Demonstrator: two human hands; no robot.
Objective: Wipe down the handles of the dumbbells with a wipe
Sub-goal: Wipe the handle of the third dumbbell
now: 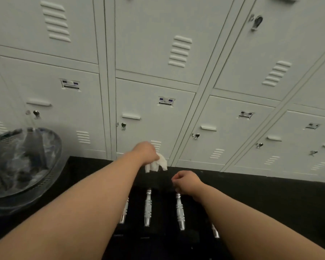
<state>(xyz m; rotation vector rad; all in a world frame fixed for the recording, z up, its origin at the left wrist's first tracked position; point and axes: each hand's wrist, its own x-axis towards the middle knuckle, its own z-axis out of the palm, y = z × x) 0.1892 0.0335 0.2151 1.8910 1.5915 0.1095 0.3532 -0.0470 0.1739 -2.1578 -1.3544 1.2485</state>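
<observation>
Left hand [148, 152] is closed on a crumpled white wipe [157, 164], which hangs from the fingers just beyond the far ends of the dumbbells and touches none of them; held up like that, it looks ready to come down onto a handle, though which one cannot be told. Right hand [186, 182] is curled nearly into a fist with nothing visibly in it, poised just above the far end of the third handle [180, 211], probably to steady that dumbbell or turn it while the other hand wipes; whether it actually touches the black head beneath is unclear. Four ribbed chrome handles show below the hands, side by side and running away from the person: one [124, 211] half hidden under the left forearm, a second [148, 208] directly below the wipe, the third, and a fourth [215, 230] peeking from under the right forearm. Their black heads merge with the dark floor [270, 199] they appear to rest on. Beyond the hands rises a wall of pale metal lockers [154, 113]. Well to the left of the left hand stands a lined bin [21, 166], handy for the used wipe.
</observation>
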